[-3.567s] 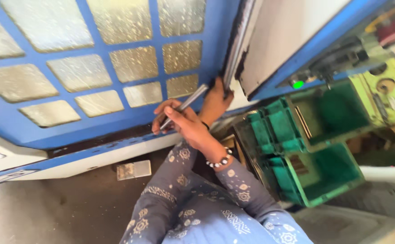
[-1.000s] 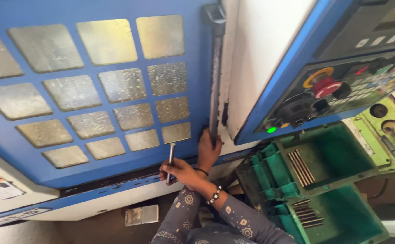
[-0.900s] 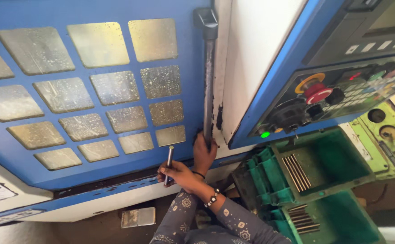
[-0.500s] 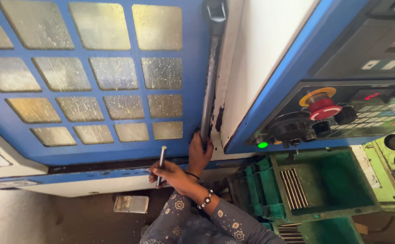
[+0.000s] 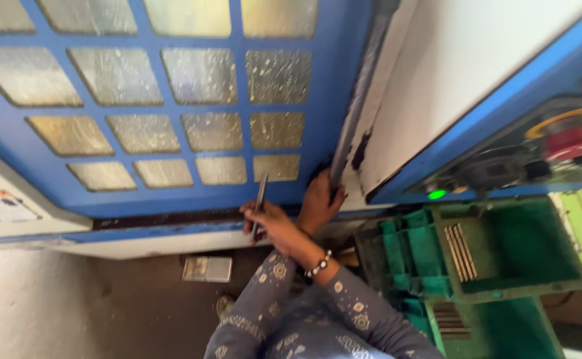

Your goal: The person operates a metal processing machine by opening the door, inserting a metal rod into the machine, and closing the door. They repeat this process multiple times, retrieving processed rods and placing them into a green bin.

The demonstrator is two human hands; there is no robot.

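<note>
The thin metal rod (image 5: 260, 199) stands nearly upright in front of the lower rail of the blue door (image 5: 171, 193), just below the bottom row of glass panes (image 5: 221, 169), gripped low down by one of the person's hands, seemingly the left hand (image 5: 268, 223), whose fingers are curled tight round it. The other hand, seemingly the right hand (image 5: 319, 203), is just beside it toward the door's edge, its fingers closed on the foot of the long vertical door handle (image 5: 354, 116); the forearms cross, so which hand is which is not certain. Compared with half a second ago the view sits closer and has swung, so the door now fills most of the picture and the panes look larger; the hands keep the same hold on rod and handle, and the rod tilts a little more toward the handle. Beside the handle the white machine panel (image 5: 437, 86) begins, with the control panel (image 5: 537, 149) beyond it showing a green lamp (image 5: 436, 194) and a red knob (image 5: 574, 141). Below the door the dark floor (image 5: 138, 306) lies open, with a small flat packet (image 5: 207, 269) on it under the rod. Past the handle side, green trays (image 5: 504, 246) crowd close to the patterned sleeves (image 5: 304, 312), leaving little room there.
</note>
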